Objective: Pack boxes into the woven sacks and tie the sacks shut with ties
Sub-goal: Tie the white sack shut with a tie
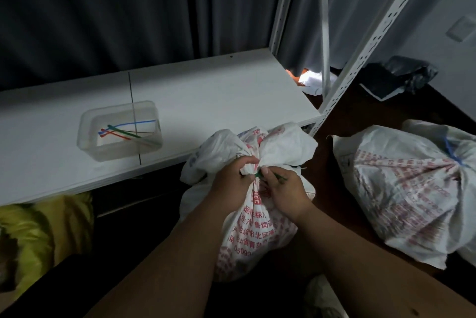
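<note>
Already one woven sack (401,188) lies on the floor at the right, its neck cinched with a blue tie (451,153), so that part of the job looks finished. The person now works on a second sack (255,214) standing on the floor just in front of the white shelf (206,96). The left hand (233,181) grips the gathered neck, fingers curled tight round the bunched cloth, while the right hand (283,188) pinches a green tie (270,175) at that neck. Whether the tie is fully pulled snug cannot be told. Spare ties (126,132) in red, blue and green lie in a clear tub (87,137) on the shelf, which suggests more sacks may be left to close; no loose boxes are visible.
</note>
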